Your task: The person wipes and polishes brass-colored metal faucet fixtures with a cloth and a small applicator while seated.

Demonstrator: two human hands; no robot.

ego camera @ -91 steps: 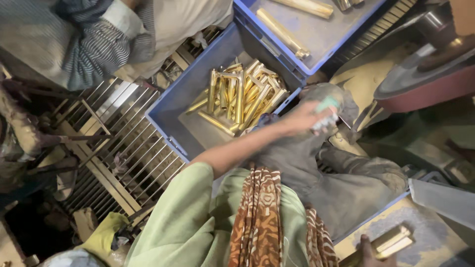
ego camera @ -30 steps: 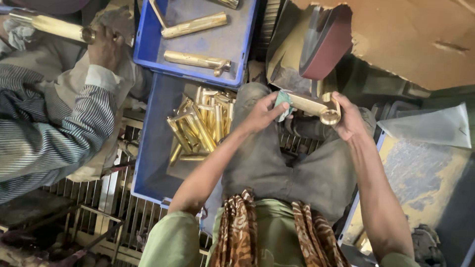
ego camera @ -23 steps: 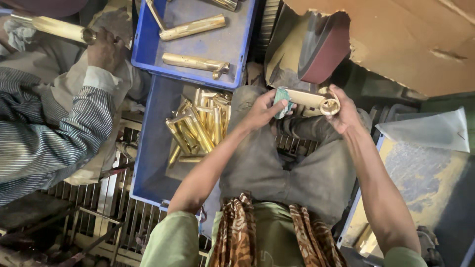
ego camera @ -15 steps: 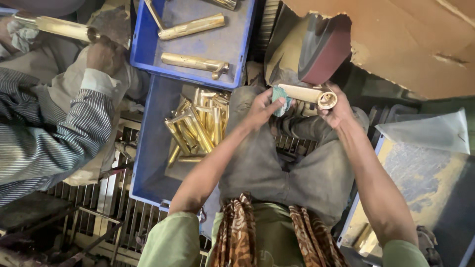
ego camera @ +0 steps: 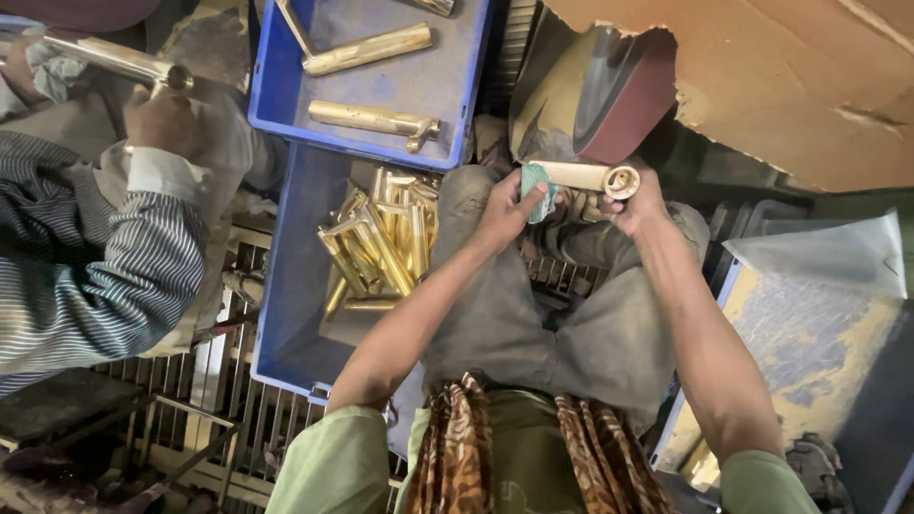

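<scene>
Gripping one end through a small green cloth [ego camera: 535, 187], the left hand [ego camera: 505, 209] is closed on a short brass tube [ego camera: 583, 176], and the other end, with its round open mouth, is clasped by the right hand [ego camera: 640, 202]. The tube is held level above the knees, just in front of a dark red sanding belt [ego camera: 624, 95]. A torn sheet of brown cardboard [ego camera: 781, 76] is seen beyond it. To the left, a blue crate [ego camera: 286, 314] is filled with brass parts [ego camera: 381, 249], and longer brass pieces are laid in a second blue tray [ego camera: 381, 67]. A hand [ego camera: 164, 119] from a striped sleeve is seen at far left, holding a brass part.
</scene>
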